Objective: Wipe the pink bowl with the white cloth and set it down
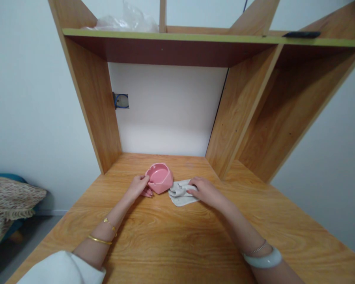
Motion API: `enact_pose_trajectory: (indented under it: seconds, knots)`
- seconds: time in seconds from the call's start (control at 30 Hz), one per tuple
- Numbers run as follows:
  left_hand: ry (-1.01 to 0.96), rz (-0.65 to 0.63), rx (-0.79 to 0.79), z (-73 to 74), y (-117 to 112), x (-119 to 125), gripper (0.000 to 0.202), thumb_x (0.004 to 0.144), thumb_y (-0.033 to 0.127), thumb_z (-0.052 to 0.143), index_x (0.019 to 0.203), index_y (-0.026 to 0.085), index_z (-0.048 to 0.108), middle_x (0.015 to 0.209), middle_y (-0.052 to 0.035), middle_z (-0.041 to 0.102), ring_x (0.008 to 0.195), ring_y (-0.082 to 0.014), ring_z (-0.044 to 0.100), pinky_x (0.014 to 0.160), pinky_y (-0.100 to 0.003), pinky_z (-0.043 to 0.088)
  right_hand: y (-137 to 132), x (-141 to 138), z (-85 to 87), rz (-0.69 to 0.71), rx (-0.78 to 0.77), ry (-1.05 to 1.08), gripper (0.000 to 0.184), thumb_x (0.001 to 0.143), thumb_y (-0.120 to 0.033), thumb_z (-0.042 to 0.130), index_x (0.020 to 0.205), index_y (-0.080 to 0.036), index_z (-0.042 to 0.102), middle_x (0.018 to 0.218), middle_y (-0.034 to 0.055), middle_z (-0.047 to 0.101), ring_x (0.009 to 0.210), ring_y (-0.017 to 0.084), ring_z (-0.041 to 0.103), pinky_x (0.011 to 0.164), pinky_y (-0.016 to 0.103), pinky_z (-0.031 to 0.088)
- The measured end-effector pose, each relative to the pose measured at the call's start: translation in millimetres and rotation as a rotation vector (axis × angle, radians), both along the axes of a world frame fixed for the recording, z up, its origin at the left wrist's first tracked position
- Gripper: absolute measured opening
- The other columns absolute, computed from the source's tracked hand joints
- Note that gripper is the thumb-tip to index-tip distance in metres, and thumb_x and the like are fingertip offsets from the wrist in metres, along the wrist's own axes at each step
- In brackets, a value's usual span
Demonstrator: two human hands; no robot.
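A pink ashtray-like dish with a faceted outside and a round hollow is tilted above the wooden desk. My left hand grips its left rim, thumb over the edge and other fingers below. Just to the right, a light grey cloth lies crumpled on the desk, its upper left part close to the dish. My right hand is closed on the right part of this cloth, with the fingers bunching it. Whether the cloth touches the dish, I cannot tell.
The wooden desk has upright side panels and a shelf above. Clear plastic wrapping and a dark flat object lie on the shelf. A wall box with blue wire is behind. A draped seat stands left.
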State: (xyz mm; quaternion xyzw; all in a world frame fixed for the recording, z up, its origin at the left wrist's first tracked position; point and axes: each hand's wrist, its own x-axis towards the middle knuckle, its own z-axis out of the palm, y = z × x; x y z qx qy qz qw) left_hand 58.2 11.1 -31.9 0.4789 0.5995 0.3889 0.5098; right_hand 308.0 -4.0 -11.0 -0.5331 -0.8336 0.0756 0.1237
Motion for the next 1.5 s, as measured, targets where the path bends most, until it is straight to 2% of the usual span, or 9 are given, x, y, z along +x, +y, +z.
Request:
enact_pose_trajectory:
  seconds: [0.37,0.6,0.8,0.97,1.07,1.13,1.23,1.3,1.5]
  knots:
    - [0.087,-0.08,0.05,-1.1,-6,10,0.028,0.08,0.033,0.04,0.087,0.01,0.053,0.038,-0.0002,0.056,0.036,-0.0124,0.056,0.041,-0.019,0.047,9,12,-5.3,-0.021,0.011,0.395,0.03,0.077,-0.036,0.044,0.062,-0.015,0.06,0.057,0.0015,0.059,0.054,0.014,0.05,0.05,0.023,0.031]
    - [0.181,-0.123,0.094,-2.5,-8,14,0.025,0.079,0.025,0.036,0.086,0.01,0.054,0.034,0.0032,0.05,0.032,-0.0121,0.054,0.037,-0.018,0.042,13,8,1.8,-0.204,0.228,0.584,0.035,0.079,-0.039,0.038,0.083,-0.014,0.062,0.079,0.0062,0.058,0.072,0.017,0.053,0.065,0.026,0.039]
    - [0.287,-0.159,0.213,-0.3,-15,17,0.027,0.079,0.026,0.034,0.079,0.011,0.057,0.036,0.0033,0.049,0.031,-0.0112,0.05,0.035,-0.017,0.037,1,-23,1.1,-0.07,0.279,0.763,0.029,0.078,-0.039,0.045,0.085,-0.018,0.064,0.083,0.0048,0.053,0.08,0.017,0.051,0.068,0.026,0.04]
    - [0.577,-0.157,0.512,7.7,-23,21,0.027,0.078,0.026,0.037,0.081,0.014,0.062,0.055,-0.0012,0.06,0.047,-0.0117,0.055,0.046,-0.019,0.036,-2,-40,-5.8,0.004,0.263,0.748,0.027,0.079,-0.038,0.044,0.078,-0.019,0.062,0.086,0.0046,0.05,0.083,0.017,0.051,0.073,0.028,0.041]
    - [0.702,-0.132,0.586,15.2,-30,25,0.027,0.076,0.024,0.04,0.089,0.017,0.063,0.064,-0.0019,0.063,0.056,-0.0134,0.056,0.052,-0.02,0.037,-1,-41,-10.9,-0.044,0.276,0.716,0.021,0.076,-0.037,0.048,0.074,-0.019,0.058,0.081,0.003,0.048,0.076,0.016,0.051,0.069,0.028,0.042]
    - [0.748,-0.135,0.612,19.8,-35,28,0.031,0.075,0.024,0.042,0.1,0.019,0.06,0.067,-0.0016,0.064,0.058,-0.0142,0.057,0.055,-0.021,0.038,0,-40,-14.3,-0.115,0.301,0.718,0.02,0.07,-0.034,0.054,0.084,-0.019,0.053,0.08,0.0018,0.049,0.074,0.016,0.051,0.067,0.028,0.042]
    - [0.816,-0.152,0.669,24.4,-42,35,0.044,0.074,0.028,0.044,0.117,0.018,0.05,0.078,-0.0039,0.066,0.065,-0.0166,0.058,0.06,-0.024,0.041,4,-36,-17.7,-0.193,0.259,0.736,0.055,0.063,-0.025,0.058,0.113,-0.018,0.038,0.085,0.002,0.053,0.074,0.016,0.053,0.064,0.028,0.043]
    - [0.866,-0.18,0.713,25.9,-46,39,0.052,0.073,0.032,0.047,0.122,0.016,0.045,0.087,-0.0066,0.065,0.071,-0.0189,0.059,0.064,-0.026,0.043,6,-33,-18.0,-0.209,0.15,0.678,0.066,0.06,-0.018,0.056,0.121,-0.017,0.031,0.086,0.0029,0.057,0.073,0.016,0.055,0.064,0.028,0.043]
    - [0.834,-0.199,0.784,22.4,-49,45,0.053,0.078,0.042,0.043,0.125,0.018,0.04,0.099,-0.009,0.059,0.086,-0.022,0.056,0.077,-0.034,0.044,10,-20,-20.1,-0.246,0.035,0.503,0.034,0.065,-0.016,0.049,0.098,-0.018,0.057,0.094,0.007,0.063,0.084,0.019,0.058,0.073,0.029,0.041]
